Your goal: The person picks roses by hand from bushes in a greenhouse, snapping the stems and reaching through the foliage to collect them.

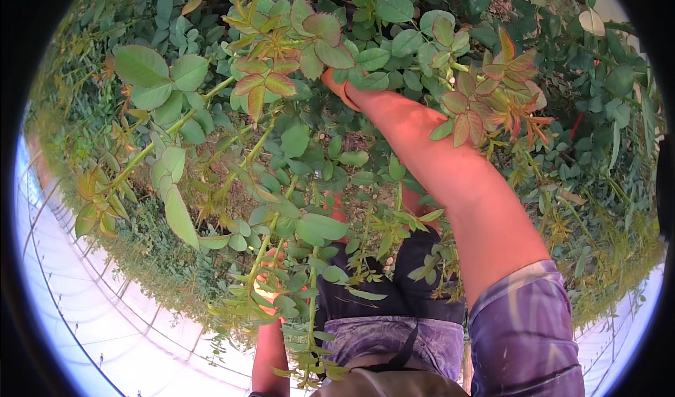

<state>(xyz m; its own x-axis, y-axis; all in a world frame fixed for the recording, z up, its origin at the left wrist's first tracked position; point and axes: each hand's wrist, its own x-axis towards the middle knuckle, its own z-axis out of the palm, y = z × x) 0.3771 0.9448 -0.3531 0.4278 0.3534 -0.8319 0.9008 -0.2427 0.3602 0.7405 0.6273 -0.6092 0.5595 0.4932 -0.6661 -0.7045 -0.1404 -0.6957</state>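
My right hand (341, 87) reaches forward into rose foliage, the bare arm stretched out from a purple patterned sleeve. Leaves cover its fingers, so what they touch is hidden. Low on the left, my left hand (268, 286) is raised beside a long green rose stem (263, 247). Leaves cross in front of it, and whether the fingers grip the stem cannot be told. A small red spot (305, 290) shows among the leaves near this hand; its kind is unclear. Reddish young rose leaves (263, 83) hang just left of my right hand.
Another rose shoot with bronze-red leaves (466, 102) overhangs my right forearm. A long stem (142, 154) slants across the left side. Bare soil (216, 162) shows between plants. Dense bushes (606, 133) stand at right, and a pale greenhouse-like wall (132, 339) curves along the lower left.
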